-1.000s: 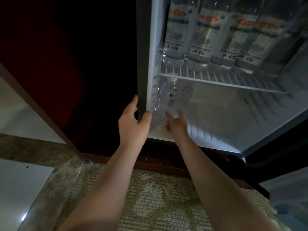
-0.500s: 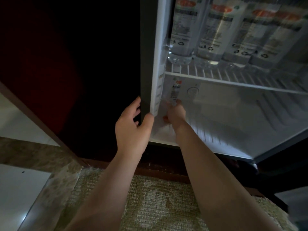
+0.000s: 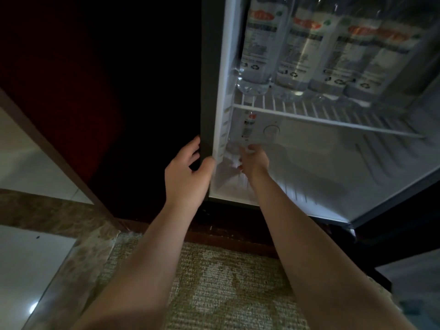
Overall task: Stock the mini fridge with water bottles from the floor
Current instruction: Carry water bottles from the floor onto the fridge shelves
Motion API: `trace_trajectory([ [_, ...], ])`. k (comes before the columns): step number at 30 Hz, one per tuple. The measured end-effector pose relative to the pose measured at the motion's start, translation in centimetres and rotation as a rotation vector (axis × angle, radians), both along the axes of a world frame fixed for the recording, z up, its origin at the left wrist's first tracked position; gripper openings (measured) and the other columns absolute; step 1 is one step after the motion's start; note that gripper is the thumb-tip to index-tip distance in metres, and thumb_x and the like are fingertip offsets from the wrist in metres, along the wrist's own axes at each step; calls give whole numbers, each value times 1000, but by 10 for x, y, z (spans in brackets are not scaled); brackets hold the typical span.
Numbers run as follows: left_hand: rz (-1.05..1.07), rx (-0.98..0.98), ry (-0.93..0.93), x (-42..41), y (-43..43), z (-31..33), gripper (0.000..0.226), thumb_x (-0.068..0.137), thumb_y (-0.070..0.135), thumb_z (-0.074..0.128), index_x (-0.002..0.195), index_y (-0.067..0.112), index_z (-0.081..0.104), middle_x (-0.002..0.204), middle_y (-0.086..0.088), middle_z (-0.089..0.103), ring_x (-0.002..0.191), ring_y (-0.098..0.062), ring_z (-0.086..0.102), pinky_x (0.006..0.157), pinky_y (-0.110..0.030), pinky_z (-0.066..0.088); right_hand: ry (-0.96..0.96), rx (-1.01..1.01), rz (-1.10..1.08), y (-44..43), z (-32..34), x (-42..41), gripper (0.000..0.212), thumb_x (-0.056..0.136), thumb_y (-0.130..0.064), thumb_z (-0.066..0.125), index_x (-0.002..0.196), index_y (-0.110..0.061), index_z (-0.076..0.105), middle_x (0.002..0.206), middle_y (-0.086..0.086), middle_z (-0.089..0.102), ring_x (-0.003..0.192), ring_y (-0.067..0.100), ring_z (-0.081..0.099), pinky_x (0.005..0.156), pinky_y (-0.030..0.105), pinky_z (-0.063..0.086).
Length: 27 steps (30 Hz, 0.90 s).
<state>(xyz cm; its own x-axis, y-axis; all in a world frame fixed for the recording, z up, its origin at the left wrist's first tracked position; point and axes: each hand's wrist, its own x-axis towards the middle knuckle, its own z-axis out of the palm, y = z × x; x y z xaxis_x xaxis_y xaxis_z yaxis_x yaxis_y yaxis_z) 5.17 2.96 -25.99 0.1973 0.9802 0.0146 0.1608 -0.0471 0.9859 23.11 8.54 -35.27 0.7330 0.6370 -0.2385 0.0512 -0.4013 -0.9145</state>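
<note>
The mini fridge (image 3: 209,91) stands open, lit inside. Several labelled water bottles (image 3: 259,44) stand in a row on its upper wire shelf (image 3: 333,116). Under that shelf, one more water bottle (image 3: 247,125) is at the back left corner of the lower compartment. My right hand (image 3: 254,159) reaches deep inside and is closed around this bottle's lower end; its fingertips are hidden. My left hand (image 3: 188,172) grips the fridge's left front edge, thumb on the inner white rim.
A round thermostat dial (image 3: 271,132) sits on the back wall beside the lower bottle. A dark wooden cabinet (image 3: 71,91) surrounds the fridge. A patterned rug (image 3: 226,282) lies below my arms, with glossy tile floor (image 3: 28,270) at left.
My right hand has pushed the bottle from the front of the lower compartment to its back left corner. The view has moved closer to the fridge. My left hand kept its grip.
</note>
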Motion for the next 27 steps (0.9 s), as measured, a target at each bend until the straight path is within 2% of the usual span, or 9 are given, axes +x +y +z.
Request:
trace_trajectory([
  [3,-31,-48,66,-2,-1,2,59,90,21,58,145,23,37,142,6,46,129,-11,45,103,-25,37,55,-5,91,-28,16,-5,25,95,-32,54,109,-12,56,77,6,61,60,18,59,49,22,47],
  [6,-58,-130,260,1,-12,4,64,91,32,56,148,20,29,146,-1,41,128,-20,45,93,-26,37,69,-32,219,-60,32,-13,29,97,-33,50,110,-9,57,76,4,61,59,16,59,58,25,45],
  [8,-80,-233,402,1,-22,10,56,92,37,53,141,14,38,135,-7,47,107,-24,53,79,-29,37,53,-42,275,-81,43,-22,28,95,-35,51,108,-11,59,79,5,64,62,16,61,64,28,47],
  [10,-135,-311,478,-2,-29,19,25,92,35,52,104,14,57,96,-4,53,73,-17,49,69,-29,36,62,-47,294,-102,55,-31,26,95,-36,52,105,-13,58,83,6,65,64,17,61,67,29,48],
  [11,-157,-321,486,-5,-34,24,19,91,34,53,81,18,53,80,0,46,64,-14,42,68,-29,35,60,-53,301,-113,63,-35,24,95,-36,52,103,-14,58,83,5,65,64,17,61,69,30,48],
  [13,-198,-328,478,-13,-44,34,31,91,32,55,66,22,40,70,2,38,59,-12,38,63,-29,36,41,-67,313,-134,80,-43,22,95,-35,53,101,-15,58,81,3,65,63,15,61,68,29,48],
  [17,-175,-299,418,-22,-73,67,15,93,27,52,95,13,53,98,-8,54,86,-22,51,76,-32,40,-25,-86,330,-187,120,-47,20,95,-33,54,103,-15,58,78,1,64,59,14,59,59,23,46],
  [20,-271,-249,500,-13,-105,98,37,92,30,53,121,8,55,118,-10,56,103,-26,54,77,-32,41,-26,-91,303,-232,157,-45,17,95,-31,55,102,-15,57,77,2,63,59,15,58,58,25,45],
  [27,-450,-33,433,19,-197,152,9,91,28,54,92,19,54,96,-7,54,91,-22,54,83,-34,44,72,39,80,-347,234,-31,20,95,-25,56,112,-14,54,75,4,63,58,16,60,52,24,44],
])
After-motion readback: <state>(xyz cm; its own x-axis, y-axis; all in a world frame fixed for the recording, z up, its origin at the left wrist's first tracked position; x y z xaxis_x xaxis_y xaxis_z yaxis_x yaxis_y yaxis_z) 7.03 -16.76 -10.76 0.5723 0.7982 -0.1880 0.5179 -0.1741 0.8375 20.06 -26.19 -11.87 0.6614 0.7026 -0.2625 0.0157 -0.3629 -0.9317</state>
